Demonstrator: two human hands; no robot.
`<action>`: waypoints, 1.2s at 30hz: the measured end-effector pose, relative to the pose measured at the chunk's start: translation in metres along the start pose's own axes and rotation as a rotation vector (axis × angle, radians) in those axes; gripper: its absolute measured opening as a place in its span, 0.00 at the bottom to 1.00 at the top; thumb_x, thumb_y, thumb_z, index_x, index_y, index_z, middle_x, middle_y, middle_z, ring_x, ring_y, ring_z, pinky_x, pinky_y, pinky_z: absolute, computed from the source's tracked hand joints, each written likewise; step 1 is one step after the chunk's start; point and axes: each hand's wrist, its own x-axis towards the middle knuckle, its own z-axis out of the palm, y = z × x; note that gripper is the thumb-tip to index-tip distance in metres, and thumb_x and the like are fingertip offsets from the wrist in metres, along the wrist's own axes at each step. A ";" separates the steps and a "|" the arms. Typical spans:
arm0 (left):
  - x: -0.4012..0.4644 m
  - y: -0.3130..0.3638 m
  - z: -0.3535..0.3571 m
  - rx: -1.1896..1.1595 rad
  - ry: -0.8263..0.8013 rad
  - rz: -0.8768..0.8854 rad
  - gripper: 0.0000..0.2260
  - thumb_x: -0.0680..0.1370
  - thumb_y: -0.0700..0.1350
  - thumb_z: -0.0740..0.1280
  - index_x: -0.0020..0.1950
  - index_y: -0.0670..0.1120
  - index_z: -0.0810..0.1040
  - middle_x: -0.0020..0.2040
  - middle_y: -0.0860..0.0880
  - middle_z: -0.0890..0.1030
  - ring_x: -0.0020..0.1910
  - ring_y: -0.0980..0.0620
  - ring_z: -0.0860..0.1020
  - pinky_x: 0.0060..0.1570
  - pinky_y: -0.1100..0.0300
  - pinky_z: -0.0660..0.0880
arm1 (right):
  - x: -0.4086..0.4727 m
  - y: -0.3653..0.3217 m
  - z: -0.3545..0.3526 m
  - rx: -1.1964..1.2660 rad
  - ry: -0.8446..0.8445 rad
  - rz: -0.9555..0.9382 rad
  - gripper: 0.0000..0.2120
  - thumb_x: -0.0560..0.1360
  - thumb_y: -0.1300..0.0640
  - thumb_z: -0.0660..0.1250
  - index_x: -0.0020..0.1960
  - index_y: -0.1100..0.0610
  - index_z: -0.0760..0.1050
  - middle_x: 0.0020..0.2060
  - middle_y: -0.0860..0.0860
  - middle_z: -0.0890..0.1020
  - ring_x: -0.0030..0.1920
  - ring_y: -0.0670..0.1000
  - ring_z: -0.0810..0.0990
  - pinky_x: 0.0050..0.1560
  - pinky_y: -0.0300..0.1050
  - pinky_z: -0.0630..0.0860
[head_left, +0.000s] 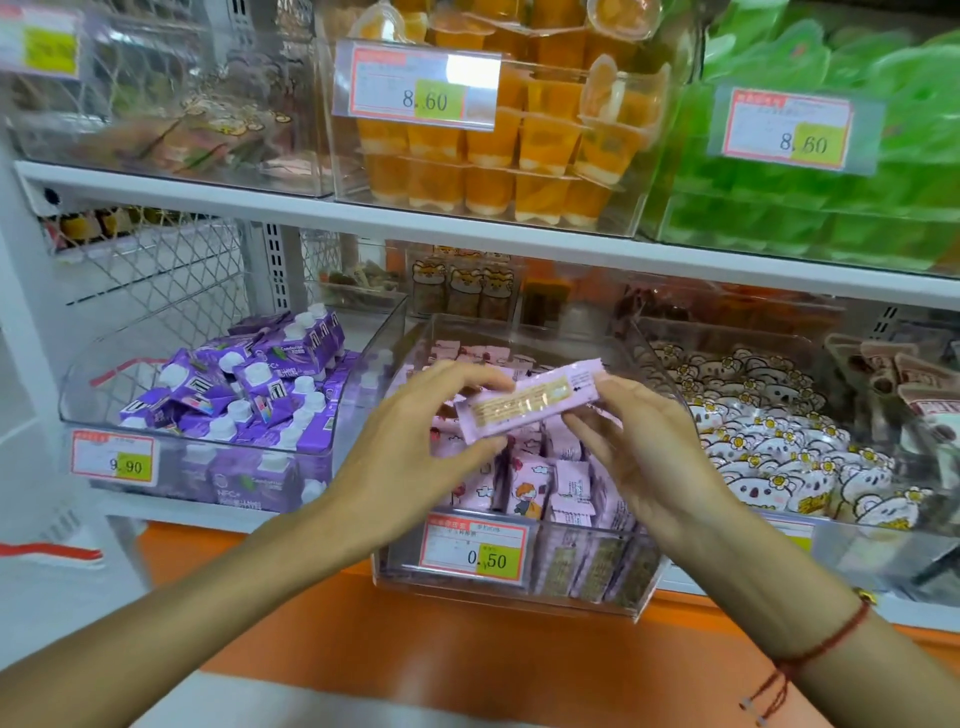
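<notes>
A long pink snack packet with a gold printed panel is held level in front of me, its back side up. My left hand pinches its left end between thumb and fingers. My right hand grips its right end, fingers curled under it. Both hands hover above a clear plastic bin filled with several pink packets of the same kind; its front carries a price tag reading 0.50.
A clear bin of purple drink pouches stands to the left, a bin of white koala-print snacks to the right. The shelf above carries orange jelly cups and green packets. An orange ledge runs below.
</notes>
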 end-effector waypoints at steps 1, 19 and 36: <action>0.001 0.000 -0.001 -0.036 0.021 -0.024 0.17 0.73 0.42 0.72 0.58 0.56 0.76 0.57 0.62 0.77 0.56 0.62 0.74 0.52 0.68 0.71 | 0.000 -0.001 0.000 0.016 -0.016 0.004 0.08 0.79 0.61 0.61 0.52 0.65 0.77 0.39 0.52 0.84 0.42 0.46 0.83 0.43 0.34 0.80; 0.009 0.010 -0.004 -0.533 -0.034 -0.542 0.16 0.71 0.56 0.70 0.55 0.52 0.81 0.48 0.52 0.85 0.46 0.54 0.83 0.37 0.66 0.78 | 0.002 0.002 -0.011 -1.179 -0.231 -0.720 0.13 0.74 0.47 0.67 0.58 0.47 0.76 0.53 0.43 0.79 0.55 0.45 0.73 0.56 0.42 0.69; 0.023 -0.026 0.039 0.664 -0.474 0.000 0.24 0.79 0.63 0.52 0.69 0.54 0.71 0.73 0.55 0.65 0.71 0.53 0.58 0.70 0.54 0.52 | 0.032 0.003 -0.022 -0.689 -0.036 -0.476 0.10 0.73 0.54 0.71 0.47 0.48 0.70 0.42 0.43 0.78 0.41 0.39 0.79 0.42 0.29 0.75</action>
